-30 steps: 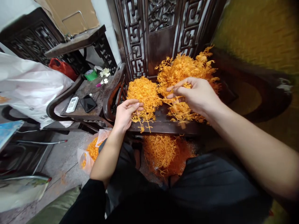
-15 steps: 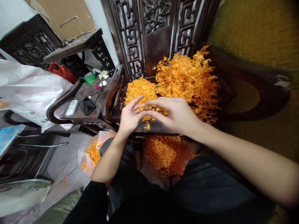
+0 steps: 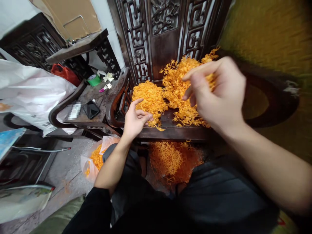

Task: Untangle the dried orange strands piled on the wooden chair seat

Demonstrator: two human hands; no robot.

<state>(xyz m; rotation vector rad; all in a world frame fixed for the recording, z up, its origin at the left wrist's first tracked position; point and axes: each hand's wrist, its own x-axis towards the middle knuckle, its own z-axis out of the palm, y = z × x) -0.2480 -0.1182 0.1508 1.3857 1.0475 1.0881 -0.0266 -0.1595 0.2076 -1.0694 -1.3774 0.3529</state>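
My left hand [image 3: 135, 123] is at the seat's front edge, thumb and fingers drawn together with the index finger stretched forward. An orange sprig [image 3: 157, 125] with thin branching stalks shows at its fingertips. Just behind lies a smaller heap of orange bits [image 3: 148, 97]. My right hand [image 3: 218, 92] is raised in front of a big bushy pile of orange sprigs [image 3: 180, 81] and covers part of it. Its fingers curl toward the thumb; motion blurs them, and whether anything is between them cannot be made out.
The piles lie on a dark carved wooden chair [image 3: 168, 133]. Below it, between my legs, is a heap of orange stalks [image 3: 168, 159]. A plastic bag [image 3: 91, 169] with orange bits stands on the floor at left. A side table [image 3: 102, 104] holds a phone [image 3: 91, 110] and green tape [image 3: 94, 80].
My hands have come apart. The right one has moved up and right, from beside the left hand to the big pile. My left hand has stayed nearly in place.
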